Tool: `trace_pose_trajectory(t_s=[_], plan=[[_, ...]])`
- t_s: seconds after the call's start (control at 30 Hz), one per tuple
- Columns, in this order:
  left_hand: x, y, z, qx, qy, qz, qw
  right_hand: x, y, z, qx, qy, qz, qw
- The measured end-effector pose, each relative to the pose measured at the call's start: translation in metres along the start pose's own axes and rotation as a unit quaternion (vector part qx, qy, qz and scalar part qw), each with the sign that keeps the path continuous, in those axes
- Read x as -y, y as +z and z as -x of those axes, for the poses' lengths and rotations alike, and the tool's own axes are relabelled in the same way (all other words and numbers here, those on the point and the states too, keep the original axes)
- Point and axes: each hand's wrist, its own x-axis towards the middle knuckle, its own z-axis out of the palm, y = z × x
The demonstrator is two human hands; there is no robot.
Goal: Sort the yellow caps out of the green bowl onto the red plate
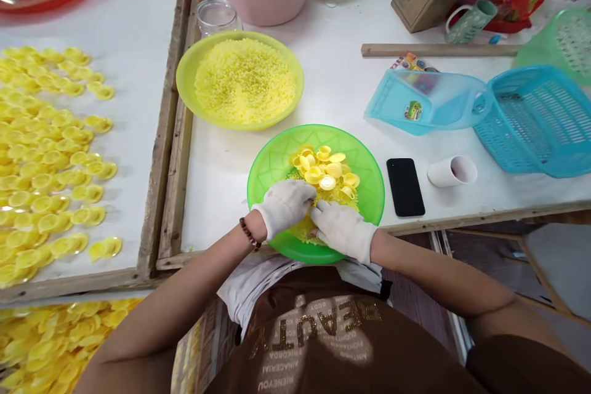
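At the centre of the frame, the gloved fingertips of the left hand (286,206) and the right hand (344,228) are brought close together over a green plastic bowl (376,197). Both sets of fingers are curled, but whether anything is pinched between them cannot be told, since the fingertips are partly hidden. Yellow granules (302,231) are spread beneath the hands inside the bowl, and small yellow plastic cups with flared rims (335,169) are heaped just beyond the fingers. Above, left of centre, more granules are held in a yellow bowl (184,77). Right of centre, a black phone (406,187) and a white cup (447,171) are seen, with a blue scoop (425,101) and a blue basket (540,123) placed above them. At left, yellow flanged pieces (46,178) are laid out in rows.
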Motion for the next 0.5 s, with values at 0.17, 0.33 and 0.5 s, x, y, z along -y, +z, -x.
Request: trace_pose_trajectory(t_s=[0.17, 0.33, 0.5], plan=[[0.017, -0.004, 0.001, -0.054, -0.072, 0.037, 0.995, -0.017, 0.002, -0.007, -0.037, -0.013, -0.211, 0.977], [0.011, -0.003, 0.001, -0.069, -0.134, 0.250, 0.956, -0.031, -0.018, -0.009, -0.186, -0.010, -0.665, 0.723], [-0.010, 0.001, 0.000, -0.034, -0.165, 0.424, 0.890, -0.019, -0.038, -0.026, -0.285, -0.063, -0.821, 0.490]])
